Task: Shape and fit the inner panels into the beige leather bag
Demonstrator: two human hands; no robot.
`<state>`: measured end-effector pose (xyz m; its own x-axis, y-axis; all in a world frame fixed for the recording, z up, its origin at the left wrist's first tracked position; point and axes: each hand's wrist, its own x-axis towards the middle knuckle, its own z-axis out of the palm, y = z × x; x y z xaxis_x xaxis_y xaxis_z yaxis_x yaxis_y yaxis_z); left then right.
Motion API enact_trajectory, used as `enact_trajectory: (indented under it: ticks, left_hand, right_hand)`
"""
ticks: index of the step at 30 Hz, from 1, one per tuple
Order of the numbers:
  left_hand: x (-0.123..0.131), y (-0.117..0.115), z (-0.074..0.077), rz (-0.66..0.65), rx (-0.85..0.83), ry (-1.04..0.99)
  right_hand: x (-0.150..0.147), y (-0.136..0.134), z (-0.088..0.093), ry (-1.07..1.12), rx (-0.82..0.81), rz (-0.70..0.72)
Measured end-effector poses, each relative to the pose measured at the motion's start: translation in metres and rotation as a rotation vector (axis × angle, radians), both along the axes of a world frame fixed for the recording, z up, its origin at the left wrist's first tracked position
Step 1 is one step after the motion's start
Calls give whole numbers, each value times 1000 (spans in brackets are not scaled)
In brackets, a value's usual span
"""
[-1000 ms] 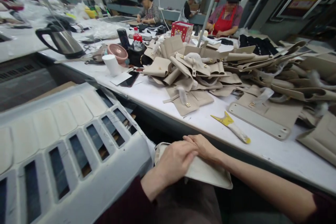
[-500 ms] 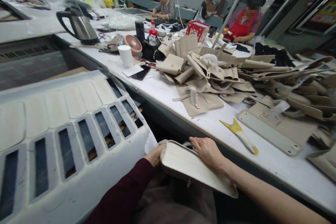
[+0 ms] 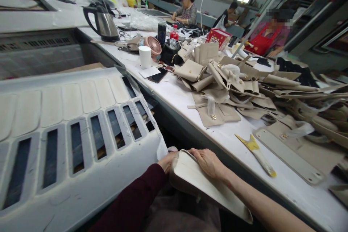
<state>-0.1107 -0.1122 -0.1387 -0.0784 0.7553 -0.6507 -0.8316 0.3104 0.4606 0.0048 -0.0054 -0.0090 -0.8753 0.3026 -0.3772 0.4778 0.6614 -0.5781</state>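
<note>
A cream leather panel (image 3: 199,185) lies tilted over my lap, below the table's edge. My left hand (image 3: 168,160) reaches under its near end, fingers curled round the edge and mostly hidden. On top of the panel rests my right hand (image 3: 208,161), fingers pressed down and gripping its upper edge. Both hands hold the same piece between them.
A white slotted tray (image 3: 81,134) with cream inserts fills the left. The white table (image 3: 190,105) carries a heap of beige bag parts (image 3: 239,83), a yellow scraper (image 3: 257,154), a cup (image 3: 145,57), a phone (image 3: 157,76), a fan (image 3: 153,45) and a kettle (image 3: 103,23). Three people work at the far end.
My left hand has slid off the top of the panel to its underside. The panel has tipped up from flat. My view has swung to the left.
</note>
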Motion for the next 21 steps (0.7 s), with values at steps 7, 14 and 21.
enact_trajectory:
  ticks: [7,14,21]
  left_hand:
    - [-1,6,14,-24,18,-27]
    - [-7,9,26,-23,-22,-5]
    - [-10,3,22,-6,-24,28]
  right_hand:
    - [-7,1,5,-39,-182,-1]
    - [-9,4,6,48,-255,123]
    - [-17,3,7,30,-315,130]
